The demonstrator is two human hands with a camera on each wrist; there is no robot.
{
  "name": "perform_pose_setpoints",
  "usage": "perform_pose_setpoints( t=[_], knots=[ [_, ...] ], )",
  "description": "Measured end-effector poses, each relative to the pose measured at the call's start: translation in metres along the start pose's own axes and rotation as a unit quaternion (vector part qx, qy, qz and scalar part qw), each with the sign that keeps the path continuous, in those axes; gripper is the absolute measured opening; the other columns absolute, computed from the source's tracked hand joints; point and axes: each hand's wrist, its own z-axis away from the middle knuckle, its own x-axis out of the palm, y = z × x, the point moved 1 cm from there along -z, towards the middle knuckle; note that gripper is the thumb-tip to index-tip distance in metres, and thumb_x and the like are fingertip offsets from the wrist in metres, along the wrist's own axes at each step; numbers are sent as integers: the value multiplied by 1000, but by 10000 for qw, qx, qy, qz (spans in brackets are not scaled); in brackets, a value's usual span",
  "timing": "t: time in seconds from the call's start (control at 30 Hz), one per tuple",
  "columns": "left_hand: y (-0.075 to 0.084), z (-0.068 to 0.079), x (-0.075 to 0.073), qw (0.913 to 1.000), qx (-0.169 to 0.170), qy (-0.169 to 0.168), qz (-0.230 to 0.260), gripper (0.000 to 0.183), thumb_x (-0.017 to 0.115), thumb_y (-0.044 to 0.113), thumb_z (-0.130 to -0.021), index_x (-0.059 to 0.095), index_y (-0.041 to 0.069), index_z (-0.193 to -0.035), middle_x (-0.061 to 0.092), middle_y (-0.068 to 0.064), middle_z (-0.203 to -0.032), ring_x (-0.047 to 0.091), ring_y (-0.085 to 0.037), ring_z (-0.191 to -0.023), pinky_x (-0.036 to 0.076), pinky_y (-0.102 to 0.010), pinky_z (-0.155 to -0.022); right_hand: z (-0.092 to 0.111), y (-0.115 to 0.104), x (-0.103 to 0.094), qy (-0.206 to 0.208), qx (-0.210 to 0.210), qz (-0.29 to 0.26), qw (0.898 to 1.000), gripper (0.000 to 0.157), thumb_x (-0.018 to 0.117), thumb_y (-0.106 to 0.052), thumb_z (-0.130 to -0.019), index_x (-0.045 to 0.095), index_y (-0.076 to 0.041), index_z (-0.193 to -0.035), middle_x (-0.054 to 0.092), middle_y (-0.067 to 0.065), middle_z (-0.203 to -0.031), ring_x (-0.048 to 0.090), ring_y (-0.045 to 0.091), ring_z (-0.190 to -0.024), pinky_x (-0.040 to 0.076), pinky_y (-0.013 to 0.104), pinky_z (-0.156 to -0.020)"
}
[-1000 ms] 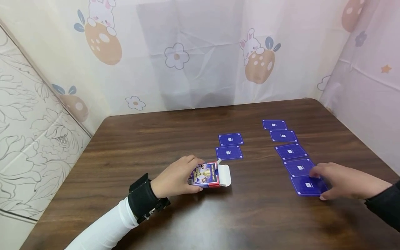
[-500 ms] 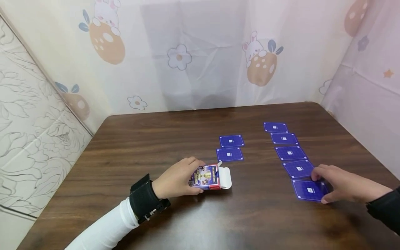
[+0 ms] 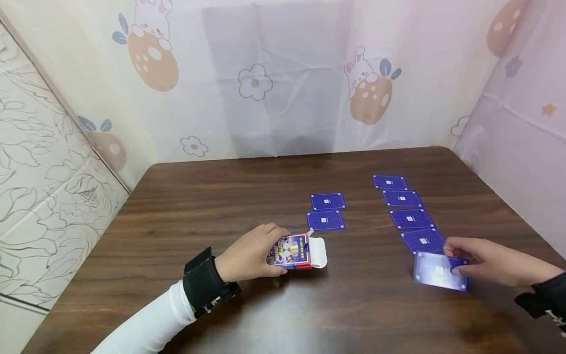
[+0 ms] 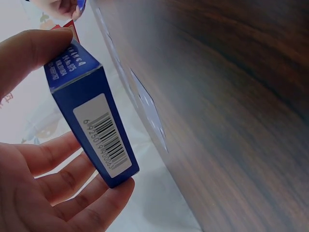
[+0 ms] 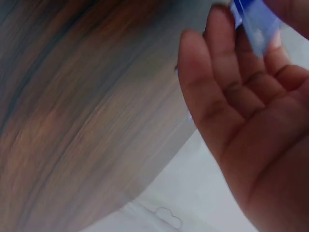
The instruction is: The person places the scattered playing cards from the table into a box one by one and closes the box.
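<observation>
My left hand (image 3: 252, 251) grips a small blue and red card box (image 3: 289, 250) between thumb and fingers. The box's white flap stands open toward the right, and its barcode end (image 4: 102, 137) faces the left wrist camera. At the right, my right hand (image 3: 495, 260) pinches a blue playing card (image 3: 439, 271) by its right edge. Light glares off this card, which is tilted up from the table. In the right wrist view, the card (image 5: 258, 24) shows between thumb and fingers.
Several blue cards lie face down in a slanted column on the right, the nearest card (image 3: 422, 240) beside my right fingers. Two more cards (image 3: 325, 221) lie beyond the box. The brown wooden table (image 3: 199, 196) ends at a patterned curtain (image 3: 300, 98).
The nearest card of the right column has been lifted and tilted by my right hand, after lying flat under its fingers. My left hand stays around the box.
</observation>
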Motion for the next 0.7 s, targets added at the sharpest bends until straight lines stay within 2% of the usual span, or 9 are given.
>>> perform_pose_setpoints(
  t=[0.17,0.37,0.53,0.7],
  knots=[
    [-1,0,-1,10000,-46,28,-6,67,74,41,-68,49,8,-120,53,0,-107,46,-12,-93,40,-28,-82,-2,-9,-8,124,-269,-295,9991,9,56,-6,-88,48,-10,-90,47,-11,-71,47,9,-63,36,27,-46],
    [-2,-1,-1,10000,-54,-2,-34,67,74,42,-68,48,8,-120,52,0,-106,46,-12,-92,40,-28,-81,-17,-30,-11,484,-515,-392,9967,12,54,-3,-88,52,-14,-92,52,-5,-70,48,11,-61,38,26,-46],
    [-1,-2,-2,10000,-69,0,6,67,74,40,-68,48,8,-121,52,0,-107,46,-12,-93,40,-28,-81,-34,-52,-11,640,-298,-452,9965,7,56,-9,-89,55,-12,-95,56,-7,-73,52,11,-62,44,27,-50],
    [-1,-1,-1,9999,-115,2,30,67,75,40,-68,48,8,-120,52,0,-107,46,-12,-93,40,-28,-81,-54,-71,-8,525,-84,-1059,9930,12,51,-12,-92,54,-2,-98,62,-1,-79,59,16,-66,50,33,-56]
  ],
)
